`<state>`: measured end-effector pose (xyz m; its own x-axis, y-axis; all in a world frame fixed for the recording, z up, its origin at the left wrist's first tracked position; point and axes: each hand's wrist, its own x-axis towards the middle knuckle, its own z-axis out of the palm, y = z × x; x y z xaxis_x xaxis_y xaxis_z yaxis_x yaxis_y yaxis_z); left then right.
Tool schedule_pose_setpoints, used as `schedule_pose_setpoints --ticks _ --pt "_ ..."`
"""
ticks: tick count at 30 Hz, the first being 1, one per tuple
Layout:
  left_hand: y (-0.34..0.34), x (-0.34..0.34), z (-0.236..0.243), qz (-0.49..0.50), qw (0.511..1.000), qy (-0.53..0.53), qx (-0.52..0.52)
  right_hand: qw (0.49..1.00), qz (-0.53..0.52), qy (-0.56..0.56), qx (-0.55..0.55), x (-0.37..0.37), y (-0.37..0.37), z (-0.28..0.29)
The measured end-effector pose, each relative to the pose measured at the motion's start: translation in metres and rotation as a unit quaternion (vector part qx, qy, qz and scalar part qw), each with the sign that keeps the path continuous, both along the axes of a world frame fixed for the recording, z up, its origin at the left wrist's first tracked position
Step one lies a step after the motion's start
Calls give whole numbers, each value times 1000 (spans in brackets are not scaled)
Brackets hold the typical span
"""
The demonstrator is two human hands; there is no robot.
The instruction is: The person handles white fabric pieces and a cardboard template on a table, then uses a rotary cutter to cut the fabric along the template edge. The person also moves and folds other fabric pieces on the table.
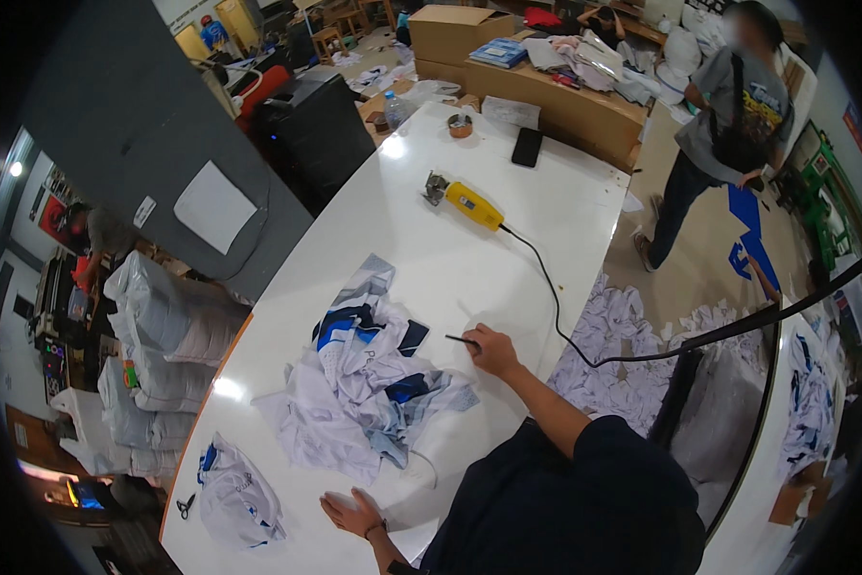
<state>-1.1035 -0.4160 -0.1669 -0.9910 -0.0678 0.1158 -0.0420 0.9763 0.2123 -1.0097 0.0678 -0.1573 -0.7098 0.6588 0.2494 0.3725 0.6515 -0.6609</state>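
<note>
My right hand (493, 350) rests on the white table (421, 230), its fingers closed on a thin dark pen-like stick (462, 339) that points left toward a heap of white, blue and grey fabric pieces (373, 383). My left hand (352, 513) lies flat and open on the table near the front edge, just below the heap and touching nothing else. A yellow corded hand cutter (469, 204) lies farther up the table, its black cord (551, 297) trailing off the right edge.
A folded white-and-blue cloth (234, 494) and small scissors (186, 505) lie at the table's front left. A tape roll (460, 125), dark phone (526, 147) and water bottle (396, 110) sit at the far end. A person (728, 125) stands at right; fabric scraps (623, 335) cover the floor.
</note>
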Motion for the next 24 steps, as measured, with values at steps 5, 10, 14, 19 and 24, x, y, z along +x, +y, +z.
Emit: schedule_pose_setpoints --ticks 5,10,14,19,24 --pt "-21 -11 -14 -42 995 83 33 998 -30 11 55 -19 -6 1" --pt "-51 -97 -15 -124 954 248 112 997 -14 25 78 -20 -6 -23" --pt "-54 -165 43 -27 996 72 -34 994 -20 -9 107 -20 -11 -17" --pt "-76 -229 72 85 990 -2 -115 994 3 -75 75 -31 -19 8" --pt "-94 -291 68 116 965 -157 -172 995 12 -66 77 -30 -14 16"
